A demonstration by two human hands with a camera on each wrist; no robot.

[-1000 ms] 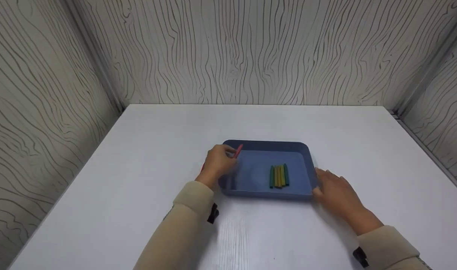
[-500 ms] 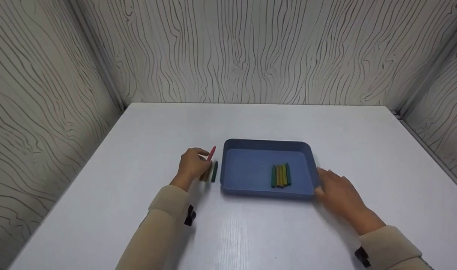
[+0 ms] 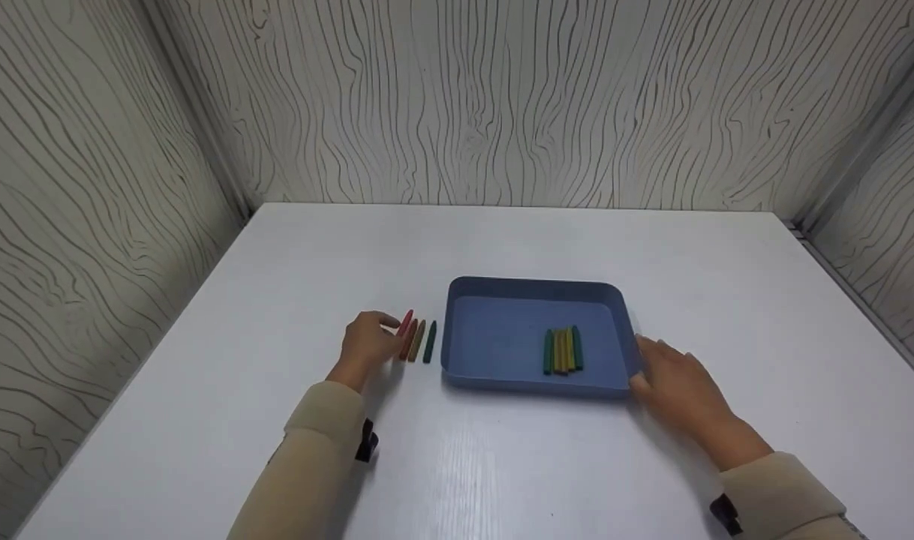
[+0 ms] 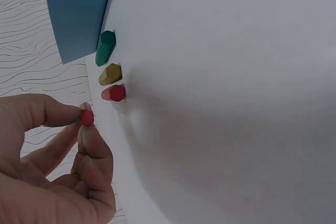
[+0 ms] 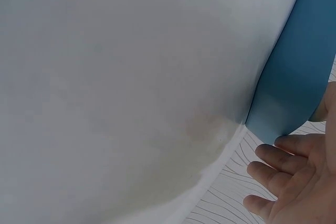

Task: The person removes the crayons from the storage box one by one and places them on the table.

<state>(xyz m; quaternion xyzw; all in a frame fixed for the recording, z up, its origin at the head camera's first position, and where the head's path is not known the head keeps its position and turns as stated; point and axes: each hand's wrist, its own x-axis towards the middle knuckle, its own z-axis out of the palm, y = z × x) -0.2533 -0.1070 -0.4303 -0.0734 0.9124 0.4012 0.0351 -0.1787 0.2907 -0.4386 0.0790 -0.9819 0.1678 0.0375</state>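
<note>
My left hand (image 3: 365, 345) pinches a red crayon (image 4: 87, 117) between thumb and fingertips, low at the left end of a short row. Beside it on the table lie another red crayon (image 4: 114, 93), a yellowish-brown crayon (image 3: 417, 341) and a green crayon (image 3: 430, 343), side by side with their tips pointing away. Just right of the row sits a blue rectangular tray (image 3: 532, 385). Several green and yellowish crayons (image 3: 561, 351) lie together in its right half. My right hand (image 3: 678, 386) holds the tray's near right corner, thumb and index finger at its wall.
The white table (image 3: 314, 240) carries the tray and the crayon row near its middle. Wood-grain patterned panels (image 3: 464, 105) stand behind it and at both sides.
My left hand has carried the red crayon from over the tray's left side leftward and down to the row's left end. The right hand has stayed at the tray.
</note>
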